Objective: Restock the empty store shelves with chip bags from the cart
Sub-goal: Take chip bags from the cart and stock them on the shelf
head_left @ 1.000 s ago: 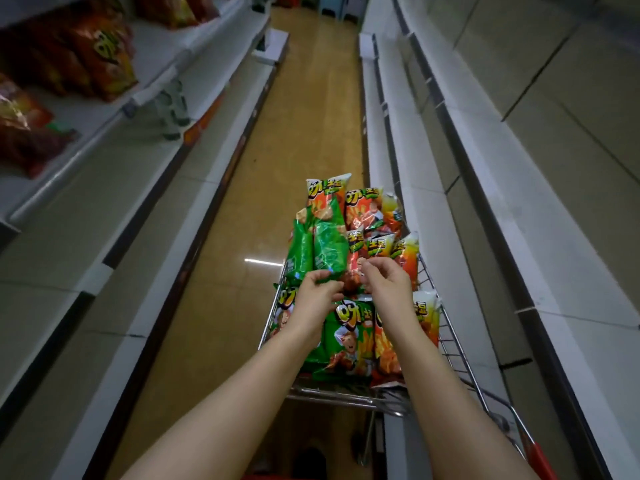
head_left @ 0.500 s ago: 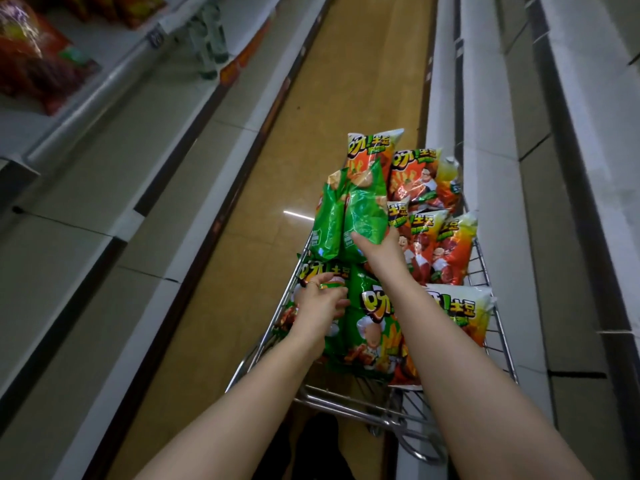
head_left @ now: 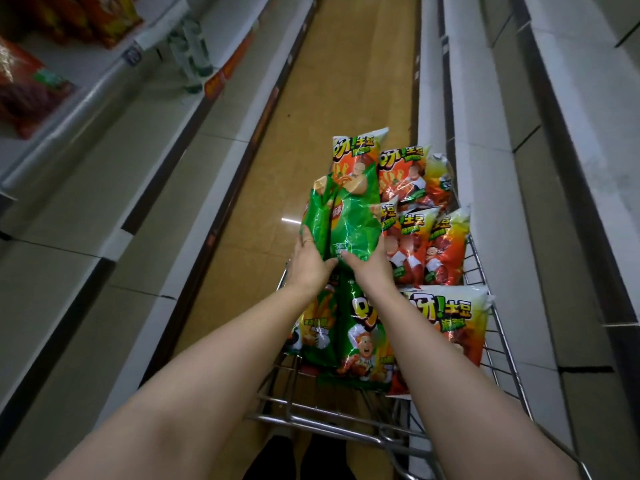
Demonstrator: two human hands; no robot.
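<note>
A wire cart [head_left: 491,327] in the aisle is filled with several chip bags, green ones [head_left: 360,337] near me and red-orange ones [head_left: 446,251] on the right. Both hands hold up a pair of green chip bags [head_left: 349,220] above the cart's left front. My left hand [head_left: 310,261] grips the left bag's lower edge, a ring on one finger. My right hand [head_left: 367,265] grips the bottom of the right bag. Behind these stands a taller orange-topped bag [head_left: 356,150].
Bare grey shelves [head_left: 114,188] run along the left, with red snack bags [head_left: 24,88] on the upper left tier. More bare shelves [head_left: 540,168] line the right, close to the cart. The tan floor [head_left: 346,81] of the aisle stretches ahead.
My left hand rose from the low bags in the cart and joined my right hand on the green bags, which are now lifted higher. The view tilted down and nearer the cart.
</note>
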